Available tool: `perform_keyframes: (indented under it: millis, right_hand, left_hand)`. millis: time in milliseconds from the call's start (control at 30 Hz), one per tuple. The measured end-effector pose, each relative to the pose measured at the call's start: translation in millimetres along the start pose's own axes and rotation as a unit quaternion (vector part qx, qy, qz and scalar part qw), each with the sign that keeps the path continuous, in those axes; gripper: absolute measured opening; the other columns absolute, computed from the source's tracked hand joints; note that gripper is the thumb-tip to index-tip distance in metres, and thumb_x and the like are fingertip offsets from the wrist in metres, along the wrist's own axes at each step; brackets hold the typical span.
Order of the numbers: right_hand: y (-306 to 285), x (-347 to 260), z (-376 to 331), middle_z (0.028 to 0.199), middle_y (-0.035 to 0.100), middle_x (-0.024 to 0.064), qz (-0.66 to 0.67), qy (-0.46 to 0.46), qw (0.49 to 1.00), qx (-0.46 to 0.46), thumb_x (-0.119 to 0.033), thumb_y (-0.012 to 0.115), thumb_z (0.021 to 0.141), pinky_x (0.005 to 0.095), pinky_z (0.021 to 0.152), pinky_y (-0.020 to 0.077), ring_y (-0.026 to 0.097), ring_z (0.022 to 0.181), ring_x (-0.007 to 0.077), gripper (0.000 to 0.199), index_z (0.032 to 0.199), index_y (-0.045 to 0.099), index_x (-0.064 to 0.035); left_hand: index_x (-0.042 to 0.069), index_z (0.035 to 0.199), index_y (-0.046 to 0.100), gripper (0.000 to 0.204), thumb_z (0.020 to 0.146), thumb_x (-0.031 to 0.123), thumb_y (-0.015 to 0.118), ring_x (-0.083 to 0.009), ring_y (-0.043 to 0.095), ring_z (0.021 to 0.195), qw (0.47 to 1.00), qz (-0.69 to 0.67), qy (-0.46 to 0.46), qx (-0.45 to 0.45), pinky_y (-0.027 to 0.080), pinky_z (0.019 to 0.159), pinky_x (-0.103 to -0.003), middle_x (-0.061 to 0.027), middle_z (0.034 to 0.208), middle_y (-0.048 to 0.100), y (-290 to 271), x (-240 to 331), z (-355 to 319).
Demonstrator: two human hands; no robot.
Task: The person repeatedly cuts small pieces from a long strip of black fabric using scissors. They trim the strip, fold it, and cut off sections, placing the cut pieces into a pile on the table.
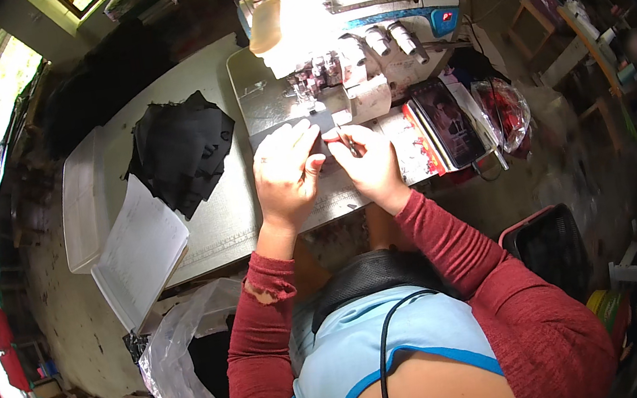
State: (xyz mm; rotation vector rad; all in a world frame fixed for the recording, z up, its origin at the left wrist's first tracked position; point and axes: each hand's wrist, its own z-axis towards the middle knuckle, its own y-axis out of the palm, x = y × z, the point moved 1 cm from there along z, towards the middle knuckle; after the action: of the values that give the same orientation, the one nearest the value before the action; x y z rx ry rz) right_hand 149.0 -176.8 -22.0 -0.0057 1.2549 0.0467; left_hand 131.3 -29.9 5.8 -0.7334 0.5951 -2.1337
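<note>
My left hand (285,167) lies with its fingers stretched over a small piece of dark cloth (321,120) at the front of the sewing machine (389,6). Its thumb is held apart from the fingers. Close beside it, my right hand (368,161) is closed on a small dark pointed tool (352,145), whose exact kind is hard to make out. Both hands are just below the brightly lit needle area (311,90), where glare hides detail. A stack of black cut cloth pieces (181,149) rests on the table to the left.
An open notebook (138,249) and a clear plastic tray (84,199) lie at the table's left edge. To the right are a phone (446,124) and a plastic bag with red contents (503,112). A clear plastic bag (178,357) hangs below the table; a black basket (545,248) stands lower right.
</note>
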Motion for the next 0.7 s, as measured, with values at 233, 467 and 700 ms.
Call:
perform_keyframes:
  millis: [233,467,700]
  right_hand:
    - [3,-7,22,0.078,0.063,0.0125,-0.094,-0.074,0.993,0.013,-0.005,0.065,0.078,0.0285,0.063,0.0484,0.062,0.068,0.0189,0.014,0.091,0.065,0.0007]
    - [-4,-18,21,0.082,0.062,0.0102,-0.205,-0.154,0.966,-0.025,-0.001,0.062,0.072,0.0305,0.062,0.0487,0.06,0.066,0.0215,0.028,0.1,0.065,-0.0046]
    - [-6,-23,13,0.099,0.065,0.0107,-0.23,-0.058,0.97,-0.05,0.005,0.062,0.073,0.0245,0.07,0.0507,0.061,0.077,0.0136,0.041,0.113,0.062,-0.0039]
  left_hand:
    - [0.007,0.111,0.065,0.04,0.09,0.038,0.05,-0.0315,0.053,0.11,0.998,0.033,-0.027,-0.037,0.036,0.097,-0.043,-0.0096,0.117,0.061,0,-4,7]
    - [0.008,0.115,0.062,0.038,0.089,0.035,0.052,-0.0317,0.051,0.112,0.997,0.047,-0.02,-0.053,0.035,0.099,-0.045,-0.0094,0.121,0.059,-2,-5,9]
    - [0.012,0.119,0.061,0.034,0.088,0.021,0.051,-0.0345,0.048,0.119,0.995,0.023,-0.034,-0.093,0.03,0.105,-0.049,-0.0109,0.127,0.056,3,-32,29]
